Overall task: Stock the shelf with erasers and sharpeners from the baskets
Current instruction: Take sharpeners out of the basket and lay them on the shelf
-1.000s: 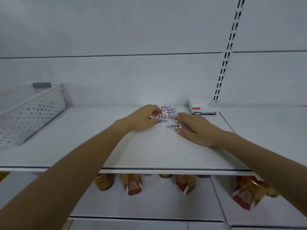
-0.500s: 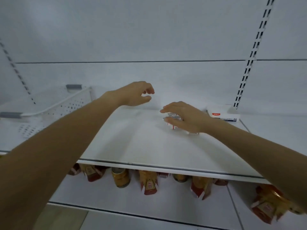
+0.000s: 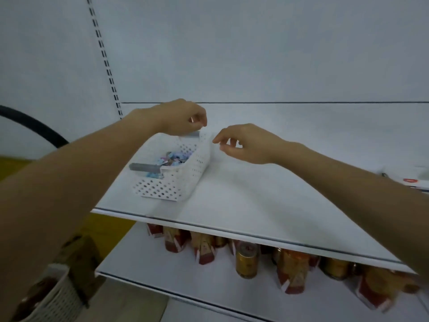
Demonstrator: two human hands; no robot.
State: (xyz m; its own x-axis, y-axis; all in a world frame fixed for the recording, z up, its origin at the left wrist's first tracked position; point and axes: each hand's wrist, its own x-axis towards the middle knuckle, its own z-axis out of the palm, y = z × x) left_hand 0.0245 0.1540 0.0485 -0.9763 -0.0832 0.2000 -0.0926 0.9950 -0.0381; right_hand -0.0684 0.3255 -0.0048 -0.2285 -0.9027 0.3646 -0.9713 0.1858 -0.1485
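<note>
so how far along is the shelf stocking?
Done: no loose erasers or sharpeners show on the shelf in this view, only a white box at the right edge. In hand: the left hand curls over the far grey handle of the white basket, grip unclear; the right hand is near its rim, holding nothing. Left: the basket's colourful small items.

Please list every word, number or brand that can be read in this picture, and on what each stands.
No text here can be read.
white box at the right edge: red mark, too blurred to read.
cans and cartons on the lower shelf: labels too blurred to read.
small items in the basket: print too small to read.
</note>
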